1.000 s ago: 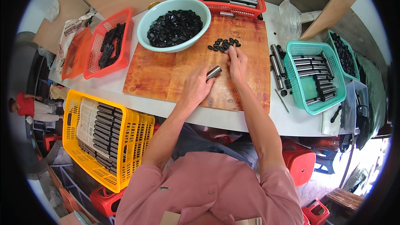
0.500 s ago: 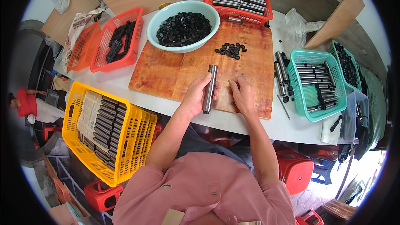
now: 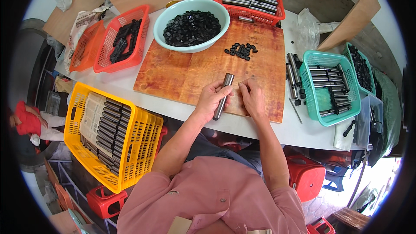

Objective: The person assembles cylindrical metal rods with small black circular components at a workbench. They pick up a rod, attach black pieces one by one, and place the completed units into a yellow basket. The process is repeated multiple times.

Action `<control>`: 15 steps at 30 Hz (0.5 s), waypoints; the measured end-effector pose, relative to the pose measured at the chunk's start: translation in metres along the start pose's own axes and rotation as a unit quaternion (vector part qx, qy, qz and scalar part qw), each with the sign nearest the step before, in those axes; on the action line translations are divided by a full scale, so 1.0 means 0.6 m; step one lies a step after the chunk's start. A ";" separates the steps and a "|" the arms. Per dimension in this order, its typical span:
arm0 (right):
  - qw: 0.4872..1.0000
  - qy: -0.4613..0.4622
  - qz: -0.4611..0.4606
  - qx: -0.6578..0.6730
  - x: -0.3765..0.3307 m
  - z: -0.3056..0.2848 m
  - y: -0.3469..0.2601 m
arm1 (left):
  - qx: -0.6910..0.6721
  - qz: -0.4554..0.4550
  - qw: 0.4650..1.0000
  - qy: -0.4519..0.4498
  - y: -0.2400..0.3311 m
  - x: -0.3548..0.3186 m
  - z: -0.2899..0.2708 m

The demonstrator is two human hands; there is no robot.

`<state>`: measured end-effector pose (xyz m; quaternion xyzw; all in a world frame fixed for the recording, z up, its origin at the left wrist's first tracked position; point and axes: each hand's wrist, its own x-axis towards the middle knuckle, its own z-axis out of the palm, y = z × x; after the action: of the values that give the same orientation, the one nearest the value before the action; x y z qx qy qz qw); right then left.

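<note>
My left hand [image 3: 211, 99] grips a grey metal tube [image 3: 223, 95] and holds it over the near edge of the wooden board [image 3: 182, 71]. Close beside it on the right, my right hand [image 3: 251, 97] has its fingers pinched together near the tube's upper end; whether a small black cap sits between the fingertips cannot be told. A little pile of black caps [image 3: 241, 50] lies on the board further back. Behind that stands a pale green bowl [image 3: 169, 34] full of black caps.
A yellow crate [image 3: 78, 104] with tubes sits low at my left. Two orange baskets [image 3: 104, 58] stand at the back left, a red basket [image 3: 277, 13] of tubes behind the board, a teal basket [image 3: 310, 99] of tubes at the right, loose tubes [image 3: 292, 78] beside it.
My right hand came back from the cap pile to the near edge of the board. My left hand lifted the tube and both hands now meet at it.
</note>
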<state>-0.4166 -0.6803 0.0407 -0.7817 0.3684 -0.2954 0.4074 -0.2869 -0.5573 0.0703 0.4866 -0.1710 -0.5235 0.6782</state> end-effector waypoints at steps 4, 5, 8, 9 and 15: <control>0.993 -0.005 0.043 0.113 -0.004 -0.010 -0.006 | 0.071 0.073 0.995 0.020 -0.021 -0.001 0.010; 0.983 -0.003 0.069 0.170 -0.009 -0.010 -0.013 | 0.087 0.091 0.992 0.026 -0.026 -0.001 0.010; 0.954 -0.005 0.109 0.278 -0.029 -0.009 -0.040 | 0.130 0.113 0.984 0.033 -0.035 0.001 0.006; 0.956 -0.011 0.099 0.276 -0.035 -0.007 -0.046 | 0.123 0.120 0.985 0.029 -0.034 -0.002 0.010; 0.953 -0.008 0.120 0.279 -0.048 -0.001 -0.079 | 0.129 0.147 0.981 0.011 -0.034 -0.013 0.019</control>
<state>-0.4171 -0.6384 0.0766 -0.5894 0.3593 -0.3290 0.6444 -0.3096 -0.5552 0.0604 0.5455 -0.2989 -0.3863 0.6811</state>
